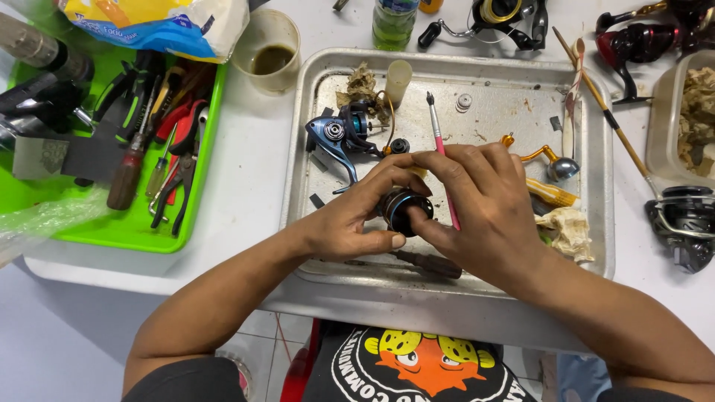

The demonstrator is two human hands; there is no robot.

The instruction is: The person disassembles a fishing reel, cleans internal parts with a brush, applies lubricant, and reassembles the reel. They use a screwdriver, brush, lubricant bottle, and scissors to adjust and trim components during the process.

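Observation:
My left hand (357, 212) and my right hand (484, 201) meet over a metal tray (596, 246), both gripping a black fishing-reel spool with a blue ring (404, 210). A thin pink-handled brush (441, 152) is pinched in my right hand's fingers, bristles pointing away from me. Just beyond my left hand, a blue and black reel body (344, 138) lies on the tray. A dark-handled screwdriver (428, 263) rests under my hands near the tray's front edge.
A gold reel handle (547, 160), dirty rags (570, 231) and a white tube (398, 80) lie on the tray. A green tray of hand tools (149, 149) sits left, a cup of dark liquid (269, 52) behind it. More reels (685, 219) and a brush (607, 112) lie right.

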